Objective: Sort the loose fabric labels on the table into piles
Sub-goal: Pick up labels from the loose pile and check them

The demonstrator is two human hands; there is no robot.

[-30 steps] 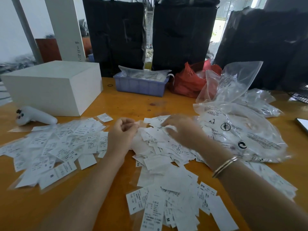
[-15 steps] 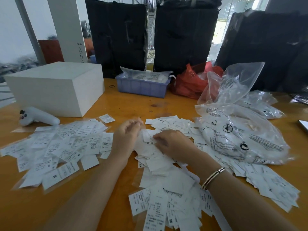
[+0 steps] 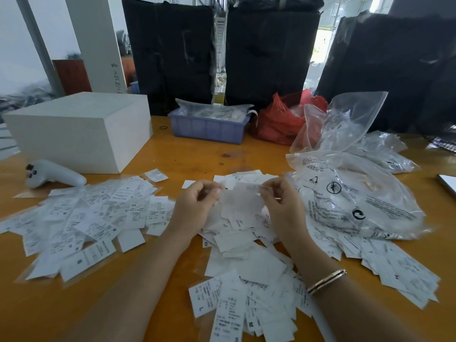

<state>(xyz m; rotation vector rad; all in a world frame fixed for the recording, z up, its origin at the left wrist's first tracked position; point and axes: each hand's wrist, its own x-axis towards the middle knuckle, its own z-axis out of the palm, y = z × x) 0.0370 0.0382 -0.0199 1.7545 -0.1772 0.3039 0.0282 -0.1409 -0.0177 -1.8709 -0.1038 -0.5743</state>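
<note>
Head view; two hands: left hand (image 3: 195, 206), right hand (image 3: 281, 206) both pinching one label (image 3: 243, 197); three piles

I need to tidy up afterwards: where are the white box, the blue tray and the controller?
white box (image 3: 74, 119), head view, on its top face.
blue tray (image 3: 209, 129), head view, on its front wall.
controller (image 3: 55, 172), head view, on its handle.

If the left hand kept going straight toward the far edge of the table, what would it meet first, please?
Probably the blue crate. Past the left hand lie a few loose labels, then bare table; depth is uncertain.
</note>
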